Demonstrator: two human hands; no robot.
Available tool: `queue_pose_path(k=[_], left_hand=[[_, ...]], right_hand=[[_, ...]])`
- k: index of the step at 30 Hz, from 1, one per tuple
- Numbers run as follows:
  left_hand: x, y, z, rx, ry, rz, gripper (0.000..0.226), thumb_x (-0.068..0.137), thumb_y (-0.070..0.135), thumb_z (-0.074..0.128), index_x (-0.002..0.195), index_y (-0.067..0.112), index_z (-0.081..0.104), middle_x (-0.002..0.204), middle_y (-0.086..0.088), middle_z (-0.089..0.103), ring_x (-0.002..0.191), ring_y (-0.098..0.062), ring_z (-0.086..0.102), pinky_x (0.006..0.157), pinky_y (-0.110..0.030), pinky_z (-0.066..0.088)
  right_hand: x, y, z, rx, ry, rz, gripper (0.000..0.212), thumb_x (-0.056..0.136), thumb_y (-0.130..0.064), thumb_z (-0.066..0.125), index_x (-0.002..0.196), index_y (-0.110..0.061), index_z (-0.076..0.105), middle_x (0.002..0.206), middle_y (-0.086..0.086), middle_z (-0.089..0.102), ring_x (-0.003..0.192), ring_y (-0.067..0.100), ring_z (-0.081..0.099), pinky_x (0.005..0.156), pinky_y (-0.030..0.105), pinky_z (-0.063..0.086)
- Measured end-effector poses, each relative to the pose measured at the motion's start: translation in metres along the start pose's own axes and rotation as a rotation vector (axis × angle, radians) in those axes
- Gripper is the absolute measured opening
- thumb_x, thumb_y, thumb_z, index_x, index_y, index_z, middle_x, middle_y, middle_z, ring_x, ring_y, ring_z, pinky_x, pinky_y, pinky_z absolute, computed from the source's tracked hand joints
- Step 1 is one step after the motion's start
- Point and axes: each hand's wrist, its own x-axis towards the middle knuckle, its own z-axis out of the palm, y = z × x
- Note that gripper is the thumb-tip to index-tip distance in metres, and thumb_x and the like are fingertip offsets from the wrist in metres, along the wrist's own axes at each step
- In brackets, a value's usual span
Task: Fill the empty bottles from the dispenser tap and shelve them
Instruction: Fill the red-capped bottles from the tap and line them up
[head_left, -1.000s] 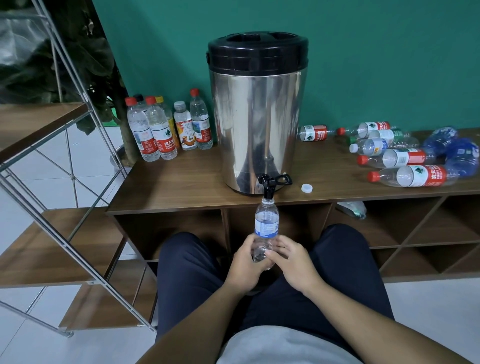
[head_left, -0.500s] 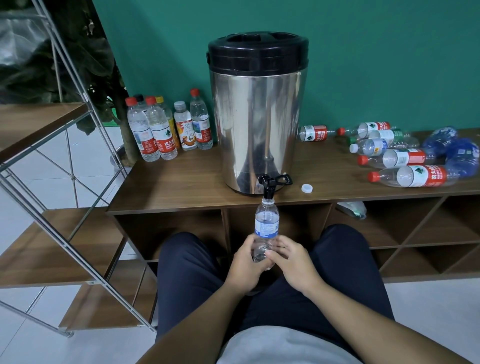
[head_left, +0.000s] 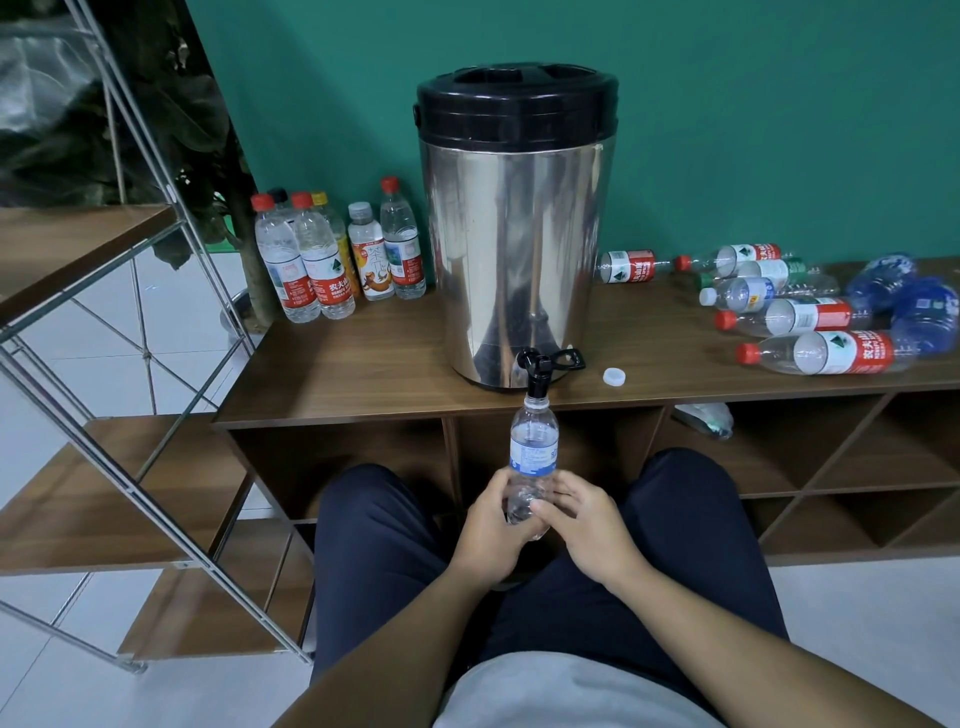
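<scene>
Nearest the camera, between the knees, a small clear bottle (head_left: 533, 457) with a blue label is held upright by both hands. The left hand (head_left: 491, 530) is wrapped round its lower body from the left, fingers curled against the plastic; the right hand (head_left: 584, 525) is closed on it from the right, thumb laid across the front. The open neck is positioned directly under the black tap (head_left: 535, 370), touching or just below the spout; which cannot be told. The water level inside cannot be read. A white cap (head_left: 614, 376) is seen lying on the cabinet top (head_left: 363, 364), just right of the tap. Behind the tap, a steel dispenser (head_left: 514, 234) with a black lid is set on the cabinet top against a green wall. Left of it, six capped bottles (head_left: 332, 260) are stood upright in a cluster. Right of it, several bottles (head_left: 810, 317) are laid on their sides, most with red caps. A crumpled bottle (head_left: 706, 420) is noted in a cubby below. A wood-and-metal rack (head_left: 93, 467) stands at the left.
</scene>
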Motion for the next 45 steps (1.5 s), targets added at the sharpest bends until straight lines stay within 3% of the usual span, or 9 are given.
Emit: queue_pose_path(k=[8,21,32,45], left_hand=[[-0.001,0.002,-0.001,-0.012,0.004,0.000,0.053,0.092,0.014,0.089,0.137,0.031,0.066,0.125,0.006,0.080,0.116,-0.017,0.078,0.104,-0.051,0.064],[-0.003,0.004,-0.001,0.008,0.010,0.013,0.053,0.093,0.016,0.089,0.138,0.032,0.066,0.128,0.009,0.079,0.118,-0.015,0.077,0.106,-0.046,0.062],[-0.002,0.003,0.000,-0.010,0.008,-0.002,0.054,0.091,0.015,0.088,0.137,0.032,0.066,0.126,0.006,0.080,0.115,-0.017,0.078,0.104,-0.052,0.063],[-0.001,0.001,0.000,-0.005,0.011,0.010,0.053,0.091,0.016,0.089,0.137,0.032,0.066,0.125,0.005,0.080,0.116,-0.018,0.078,0.106,-0.052,0.062]], right_hand=[[-0.002,-0.003,0.000,0.013,-0.010,-0.003,0.039,0.099,-0.003,0.079,0.133,-0.020,0.074,0.125,-0.004,0.081,0.122,0.014,0.076,0.109,0.044,0.060],[-0.003,-0.004,0.000,0.021,-0.016,-0.001,0.042,0.098,-0.005,0.080,0.137,-0.021,0.073,0.129,-0.003,0.080,0.125,0.016,0.075,0.112,0.049,0.058],[-0.006,-0.010,0.000,0.057,-0.028,-0.009,0.039,0.100,0.001,0.075,0.134,-0.017,0.073,0.124,-0.003,0.082,0.120,0.015,0.077,0.105,0.035,0.060],[-0.007,-0.013,0.000,0.049,-0.028,-0.017,0.040,0.099,0.000,0.077,0.134,-0.019,0.073,0.124,-0.005,0.082,0.119,0.013,0.077,0.105,0.032,0.060]])
